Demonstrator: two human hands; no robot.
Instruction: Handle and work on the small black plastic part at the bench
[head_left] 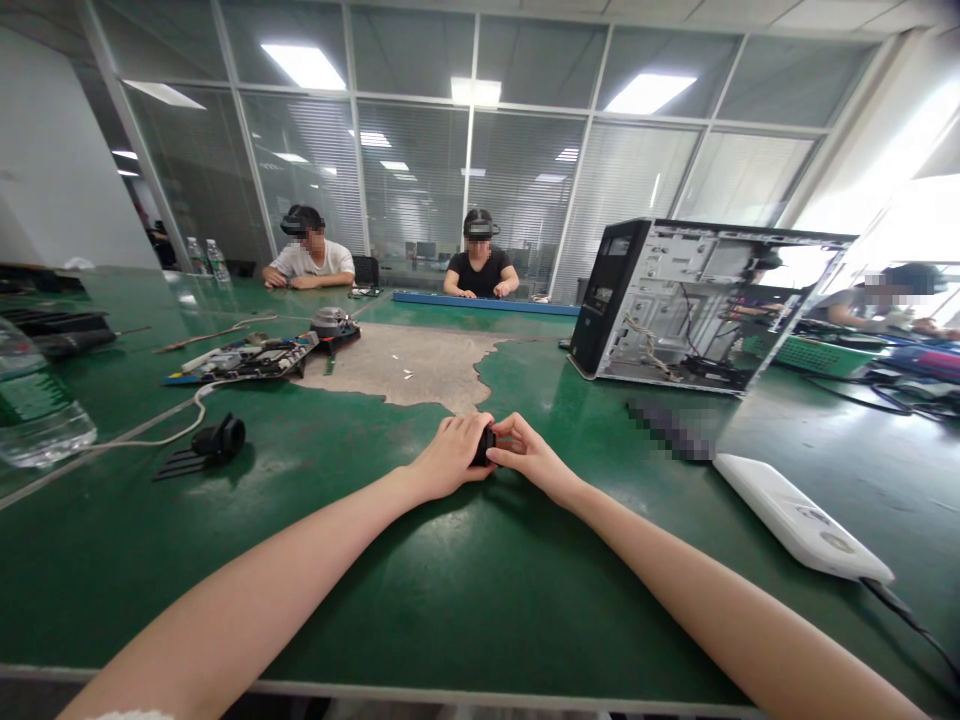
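The left hand [450,458] wraps around a small black piece [482,447], its fingers curled close over the far side and its thumb below. The right hand [531,458] meets it from the other side, thumb and fingers drawn narrow on the same piece. Both hands are over the green tabletop [420,610], just nearer than a worn grey patch [412,365]. The piece is mostly covered by the hands, so its exact shape is hard to make out.

To the left lies a black part with prongs [217,440], apart from the hands. Beyond it are a circuit board [259,357] and, just beside that, a round grey-topped component [334,325]. A clear bottle [37,400] stands at the left edge. On the right, an open computer case [609,305] stands upright, with a white device [799,515] lying nearer, its dark cable [907,612] trailing off. Two people wearing headsets sit across the tabletop.
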